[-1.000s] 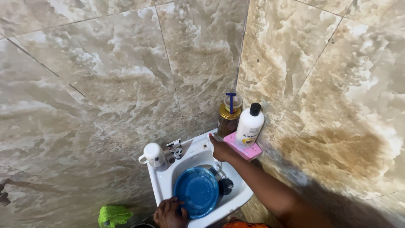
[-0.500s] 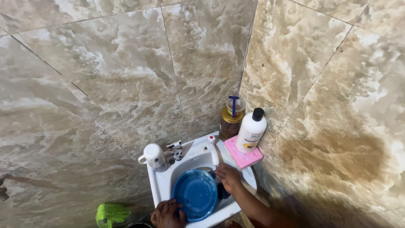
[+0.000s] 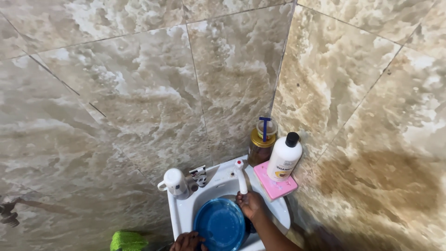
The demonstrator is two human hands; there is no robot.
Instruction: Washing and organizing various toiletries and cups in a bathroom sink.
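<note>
Down at the bottom edge, the left hand (image 3: 187, 241) grips the near rim of the blue plate (image 3: 219, 225), fingers curled over its edge, though much of the hand is cut off by the frame. The plate itself sits tilted inside the small white sink (image 3: 179, 211), filling most of the basin. Just beside it, low on the left, a green cloth (image 3: 127, 241) pokes into view. Up a little, the right hand (image 3: 251, 204) hovers at the plate's far-right rim, right under the mouth of the white tap (image 3: 241, 176), fingers loosely bent; I cannot tell whether it is holding anything. On the sink's back ledge, a white cup (image 3: 176, 182) stands at the left, with a small squeezed tube (image 3: 199, 175) next to it. Over to the right, a white bottle with a black cap (image 3: 284, 158) stands on a pink soap dish (image 3: 276, 187). Behind that, tucked into the corner of the marbled tile wall (image 3: 139, 93), an amber jar (image 3: 260, 146) holds a blue razor (image 3: 265, 128) upright.
</note>
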